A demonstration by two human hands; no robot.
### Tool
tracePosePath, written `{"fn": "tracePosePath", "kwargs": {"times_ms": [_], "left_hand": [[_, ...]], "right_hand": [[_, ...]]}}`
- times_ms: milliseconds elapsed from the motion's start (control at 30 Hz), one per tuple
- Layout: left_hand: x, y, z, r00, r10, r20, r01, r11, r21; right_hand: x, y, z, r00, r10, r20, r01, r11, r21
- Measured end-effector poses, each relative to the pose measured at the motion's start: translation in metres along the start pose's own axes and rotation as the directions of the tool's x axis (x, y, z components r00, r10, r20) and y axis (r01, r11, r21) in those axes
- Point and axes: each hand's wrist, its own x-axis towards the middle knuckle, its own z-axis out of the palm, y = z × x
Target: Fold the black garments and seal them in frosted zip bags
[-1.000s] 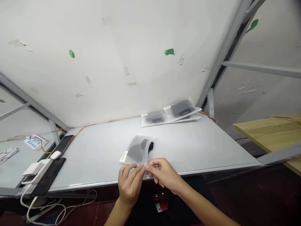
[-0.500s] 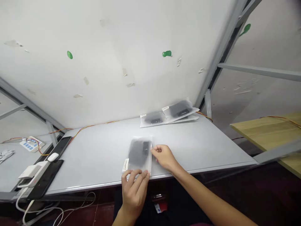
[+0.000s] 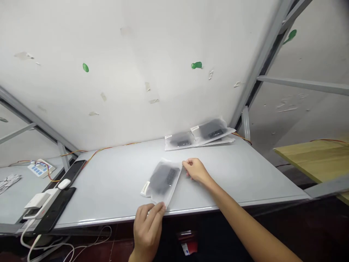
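Observation:
A frosted plastic bag (image 3: 163, 180) with a dark item inside and a white label at its left corner lies tilted on the white table (image 3: 231, 174). My left hand (image 3: 147, 231) is at the table's front edge, its fingertips gripping the bag's lower corner. My right hand (image 3: 195, 170) holds the bag's upper right edge between its fingers. Farther back, a stack of similar bags (image 3: 199, 135) rests against the wall, out of reach of both hands.
To the left lie two black phones (image 3: 54, 209), a white power strip (image 3: 40, 203) and a white mouse (image 3: 64, 184). Orange and yellow wires (image 3: 100, 153) run along the table's back edge. A wooden board (image 3: 311, 156) stands at the right.
The bag has turned clockwise, with its top now leaning right. My right hand has moved up along its edge, and my left hand has slid toward the bag's lower corner.

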Motion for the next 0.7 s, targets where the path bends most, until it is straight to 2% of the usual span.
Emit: {"fn": "tracePosePath", "kwargs": {"times_ms": [133,200,267,333,400,433,500,600,700], "left_hand": [[-0.007,-0.057,-0.024,0.986,-0.104,0.129,0.079,0.980,0.184],[-0.007,-0.073,-0.031,0.978,-0.145,0.152,0.093,0.947,0.308],[-0.006,-0.070,-0.029,0.967,-0.183,0.176,0.111,0.929,0.354],[-0.003,-0.051,-0.017,0.940,-0.230,0.252,0.145,0.939,0.313],[0.001,-0.025,0.004,0.879,-0.307,0.366,0.210,0.936,0.282],[0.004,-0.013,0.016,0.837,-0.403,0.370,0.280,0.896,0.344],[0.010,0.000,0.039,0.752,-0.535,0.385,0.341,0.816,0.467],[0.022,-0.011,0.061,0.642,-0.615,0.458,0.353,0.767,0.536],[0.043,-0.044,0.069,0.529,-0.658,0.535,0.376,0.748,0.548]], "right_hand": [[-0.026,0.003,-0.004,0.979,-0.011,0.203,0.017,0.999,-0.028],[-0.040,0.006,0.000,0.963,-0.032,0.268,0.044,0.998,-0.040],[-0.050,0.009,0.006,0.959,-0.105,0.263,0.133,0.987,-0.091],[-0.056,0.014,0.009,0.941,-0.219,0.260,0.266,0.950,-0.163],[-0.058,0.019,0.007,0.902,-0.300,0.310,0.367,0.912,-0.184],[-0.058,0.022,0.004,0.887,-0.304,0.347,0.373,0.915,-0.152],[-0.057,0.028,-0.008,0.889,-0.252,0.382,0.293,0.955,-0.053],[-0.055,0.040,-0.032,0.942,-0.155,0.299,0.135,0.987,0.087],[-0.056,0.054,-0.052,0.983,-0.157,0.093,0.136,0.971,0.198]]}}
